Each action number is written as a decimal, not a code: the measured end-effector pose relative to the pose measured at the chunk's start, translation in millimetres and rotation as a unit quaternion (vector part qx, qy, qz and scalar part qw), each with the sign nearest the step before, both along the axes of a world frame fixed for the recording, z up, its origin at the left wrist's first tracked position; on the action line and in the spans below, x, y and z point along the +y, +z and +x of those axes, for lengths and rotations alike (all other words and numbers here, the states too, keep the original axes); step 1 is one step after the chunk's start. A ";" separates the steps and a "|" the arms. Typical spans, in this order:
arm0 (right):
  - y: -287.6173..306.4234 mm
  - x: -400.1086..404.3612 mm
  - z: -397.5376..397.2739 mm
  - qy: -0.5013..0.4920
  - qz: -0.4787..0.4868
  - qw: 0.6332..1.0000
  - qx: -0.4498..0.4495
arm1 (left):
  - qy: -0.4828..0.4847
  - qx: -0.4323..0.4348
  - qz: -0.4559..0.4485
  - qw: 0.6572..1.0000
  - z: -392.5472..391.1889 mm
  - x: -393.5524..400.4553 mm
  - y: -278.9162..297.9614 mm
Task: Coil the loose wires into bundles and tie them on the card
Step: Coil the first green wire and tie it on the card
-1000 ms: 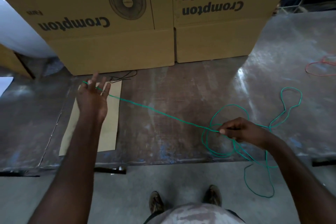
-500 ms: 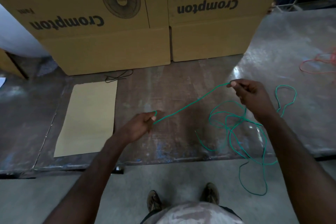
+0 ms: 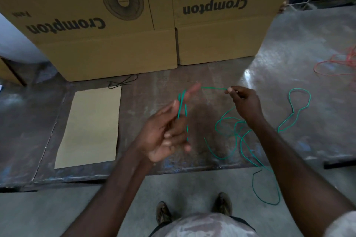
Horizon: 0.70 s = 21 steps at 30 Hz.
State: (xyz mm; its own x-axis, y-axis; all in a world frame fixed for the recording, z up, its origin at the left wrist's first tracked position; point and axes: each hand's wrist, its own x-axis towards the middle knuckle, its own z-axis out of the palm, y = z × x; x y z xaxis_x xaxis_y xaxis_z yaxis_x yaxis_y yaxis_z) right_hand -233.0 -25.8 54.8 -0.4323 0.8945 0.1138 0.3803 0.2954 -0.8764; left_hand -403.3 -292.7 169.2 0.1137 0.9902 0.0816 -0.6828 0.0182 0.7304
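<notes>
A long green wire (image 3: 241, 140) lies in loose loops on the metal table, and part of it hangs over the front edge. My left hand (image 3: 165, 131) is raised over the table's middle with the wire's end looped around its outstretched fingers. My right hand (image 3: 243, 103) pinches the same wire a short way along, to the right of the left hand. A plain tan card (image 3: 88, 127) lies flat on the table at the left, apart from both hands.
Two big cardboard fan boxes (image 3: 134, 25) stand along the back of the table (image 3: 289, 54). A thin black wire (image 3: 123, 82) lies by the card's far edge. An orange wire (image 3: 337, 63) is at the far right. My feet are below the front edge.
My left hand has pulled back from the card to the table's middle and now has the green wire wrapped over its fingers. My right hand has lifted the wire up and toward the left hand.
</notes>
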 end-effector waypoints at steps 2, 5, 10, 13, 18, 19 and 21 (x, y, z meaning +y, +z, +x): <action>-0.6 -13.6 -7.9 0.021 0.002 1.000 -0.017 | 0.097 0.033 0.023 0.994 -2.9 13.4 10.8; -1.8 -38.0 -15.3 0.091 -0.007 0.995 -0.040 | 0.224 0.060 0.021 0.973 -17.8 32.9 20.5; 2.2 -77.8 -18.6 0.263 -0.009 0.961 -0.081 | 0.326 0.093 -0.017 0.941 -50.9 62.6 15.6; 13.3 -94.7 -17.8 0.337 -0.023 0.938 -0.083 | 0.363 0.221 -0.084 0.901 -63.0 70.5 3.7; 42.9 -97.3 -14.3 0.399 -0.009 0.909 -0.116 | 0.364 0.530 -0.121 0.756 -68.3 73.4 -44.3; 48.3 -96.2 -14.2 0.408 0.012 0.904 -0.127 | 0.355 0.571 -0.130 0.729 -66.3 72.0 -53.6; 59.5 -90.7 -13.9 0.415 0.061 0.898 -0.134 | 0.314 0.628 -0.159 0.695 -58.2 67.0 -68.9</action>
State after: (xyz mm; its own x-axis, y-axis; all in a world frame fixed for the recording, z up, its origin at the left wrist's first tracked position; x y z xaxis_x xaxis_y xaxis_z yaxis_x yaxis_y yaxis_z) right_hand -246.8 -116.5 114.3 -0.9707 0.2397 -0.0179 0.1769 0.6617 -0.7286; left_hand -461.5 -225.7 100.4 -0.5640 0.8224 0.0742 0.5422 0.3011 0.7844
